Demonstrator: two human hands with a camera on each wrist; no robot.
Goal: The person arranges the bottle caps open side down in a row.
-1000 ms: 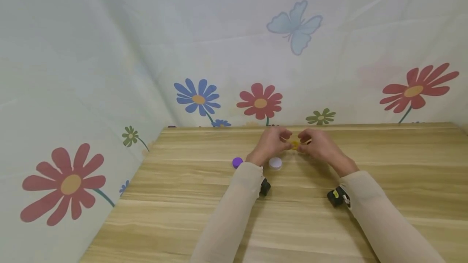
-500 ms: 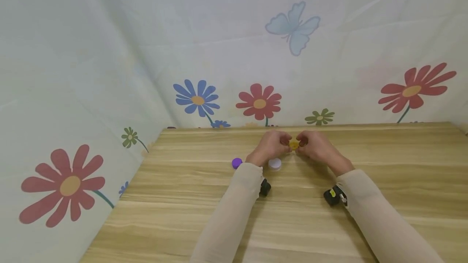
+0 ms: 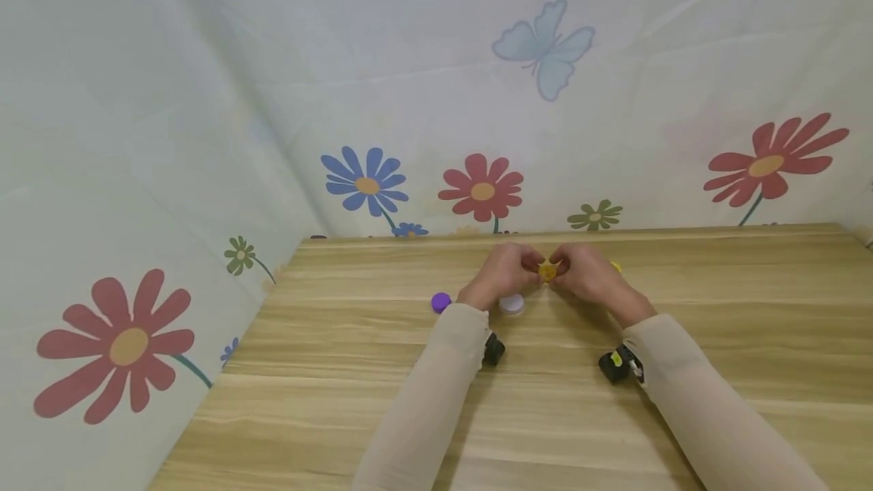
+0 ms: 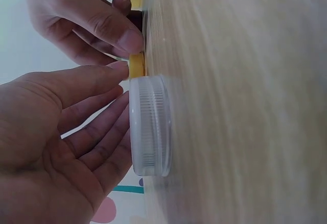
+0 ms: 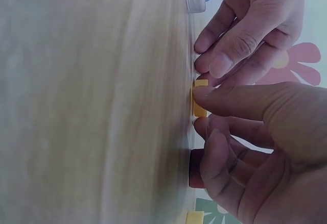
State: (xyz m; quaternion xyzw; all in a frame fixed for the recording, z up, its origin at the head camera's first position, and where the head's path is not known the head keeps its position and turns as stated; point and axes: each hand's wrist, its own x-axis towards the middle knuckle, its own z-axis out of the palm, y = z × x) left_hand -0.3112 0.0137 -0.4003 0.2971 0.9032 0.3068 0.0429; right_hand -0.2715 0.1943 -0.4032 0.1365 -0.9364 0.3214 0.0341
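Observation:
A small, round-looking yellow piece (image 3: 547, 273) sits low at the table surface between my two hands. My left hand (image 3: 508, 271) pinches one side of it with thumb and fingertips, while my right hand (image 3: 588, 273) pinches the other. In the right wrist view, the right thumb lies across the yellow piece (image 5: 200, 106), and the left thumb is just beside its end. Fingers hide part of it. Close to the left hand stands a white-lidded clear round tub (image 4: 149, 127). A dark red round piece (image 5: 195, 168) is beside the right hand's curled fingers.
A purple round cap (image 3: 441, 303) lies left of the left wrist. Another yellow item (image 3: 617, 267) shows partly behind the right hand. The wooden table (image 3: 327, 370) ends at a flower-printed cloth wall (image 3: 409, 97).
The right hand has shifted slightly left, closer to the left hand, and the yellow piece appears turned somewhat. Another yellow item has come into view behind the right hand.

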